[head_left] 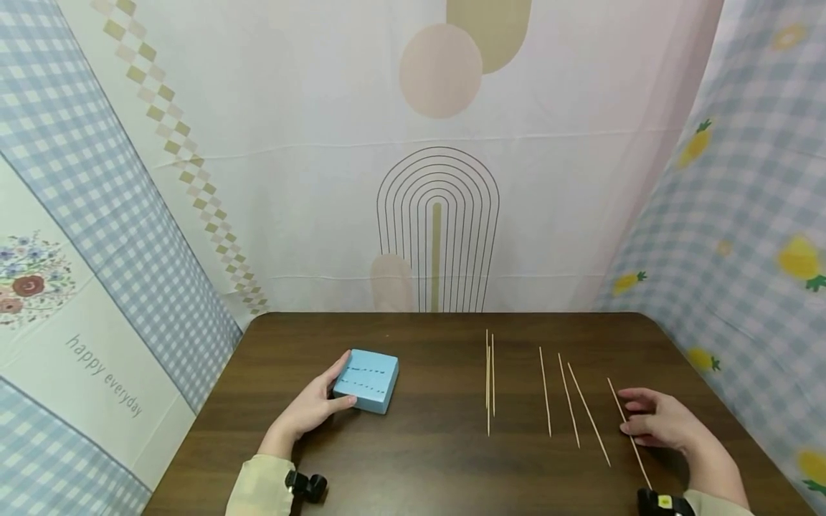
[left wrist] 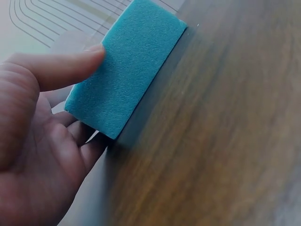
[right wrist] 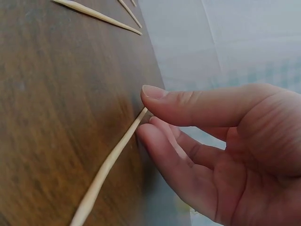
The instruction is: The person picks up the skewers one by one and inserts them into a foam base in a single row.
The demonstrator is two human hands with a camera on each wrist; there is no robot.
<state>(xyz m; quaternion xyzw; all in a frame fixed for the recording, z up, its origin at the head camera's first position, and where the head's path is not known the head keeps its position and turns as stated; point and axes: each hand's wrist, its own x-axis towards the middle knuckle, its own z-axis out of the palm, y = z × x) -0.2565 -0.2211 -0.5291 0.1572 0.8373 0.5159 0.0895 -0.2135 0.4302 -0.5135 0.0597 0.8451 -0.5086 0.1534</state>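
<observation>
A light-blue block with two rows of small dark marks on top is gripped at its left side by the left hand, thumb at the near edge and fingers at the far edge. In the left wrist view the thumb presses the teal-looking block beside the left hand. At the right, a thin wooden stick slants beside the fingertips of the right hand. The right wrist view has this stick ending at the right hand, whose thumb and bent fingers stand apart; contact is unclear.
Several thin sticks lie between the hands: a close group right of centre, then a near-upright one and two slanted ones farther right. The brown table meets a patterned cloth behind; checked cloths hang at both sides.
</observation>
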